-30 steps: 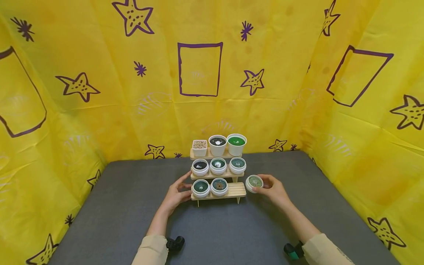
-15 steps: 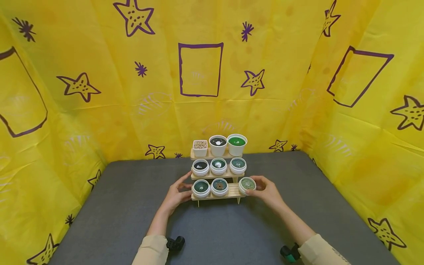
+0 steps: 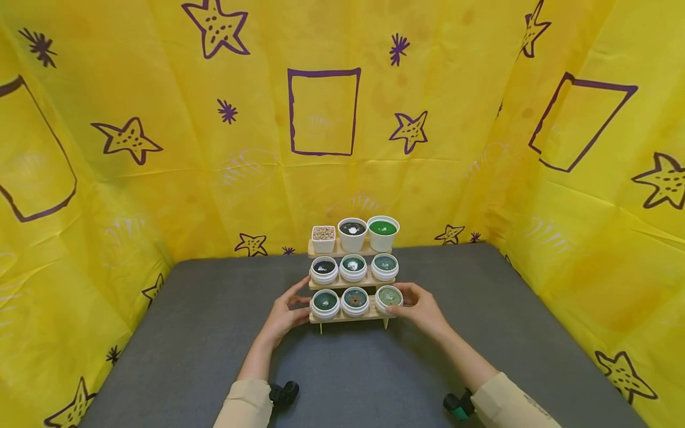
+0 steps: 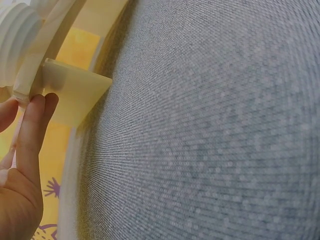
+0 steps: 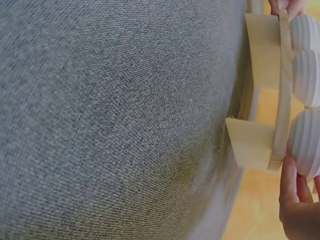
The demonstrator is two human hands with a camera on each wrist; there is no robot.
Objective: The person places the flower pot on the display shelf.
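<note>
A three-tier wooden stand (image 3: 350, 318) bears small white pots with coloured fillings. My left hand (image 3: 284, 317) pinches the left end of its lowest shelf; the left wrist view shows fingers (image 4: 35, 122) under the board and the thumb above it. With my right hand (image 3: 425, 309) I grip a white ribbed pot (image 3: 389, 299) with a pale green filling, at the right end of that shelf. In the right wrist view, this ribbed pot (image 5: 306, 142) sits at the board, fingertips against its side. A dark green pot (image 3: 324, 302) and a blue-grey pot (image 3: 355, 301) share the shelf.
On the middle tier stand a black-filled pot (image 3: 323, 269) and two greenish ones. The top tier bears a square bowl of grains (image 3: 323, 239), a dark cup (image 3: 352, 235) and a bright green cup (image 3: 382, 233). Yellow patterned cloth (image 3: 257, 196) walls the grey table (image 3: 225, 297).
My right hand has moved left, bringing the pale green pot from beside the stand onto the lowest shelf's right end. The left hand stays where it was.
</note>
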